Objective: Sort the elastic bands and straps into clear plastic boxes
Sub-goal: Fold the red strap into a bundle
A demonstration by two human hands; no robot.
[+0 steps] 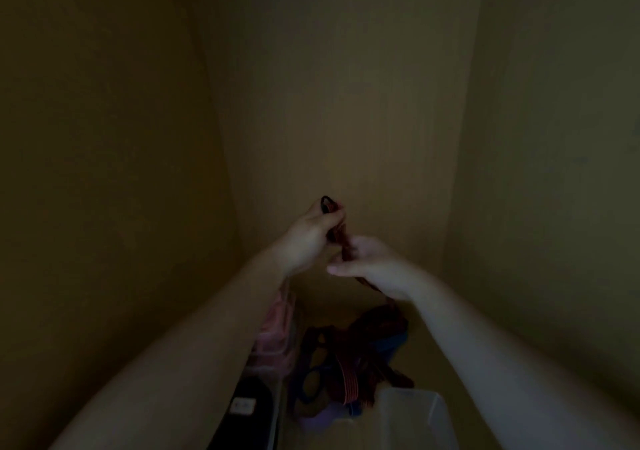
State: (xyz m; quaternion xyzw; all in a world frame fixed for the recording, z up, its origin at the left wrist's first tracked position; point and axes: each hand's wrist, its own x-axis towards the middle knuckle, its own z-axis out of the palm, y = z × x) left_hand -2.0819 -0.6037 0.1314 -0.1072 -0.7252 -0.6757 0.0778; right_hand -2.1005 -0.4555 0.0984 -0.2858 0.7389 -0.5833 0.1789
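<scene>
The left hand (310,238) is raised and closed around the top of a dark red strap (341,238), its fingers curled over it. A small black loop (325,203) sticks out above the knuckles. Just to the right and slightly lower, the right hand (375,267) grips the same strap farther down, with its thumb pointing left. The strap runs tilted between the two hands and comes out under the right palm. From there it hangs toward a tangled pile of straps and bands (349,363) in red, blue and purple, which lies low between the forearms. At the near right of the pile stands a clear plastic box (412,411), its rim catching a little light. To the left of the pile a second clear box (277,338) holds something pink, and a black thing with a white label (244,405) lies nearer still. Plain brownish walls (339,103) close in on the left, far and right sides. The whole view is dim and blurred.
</scene>
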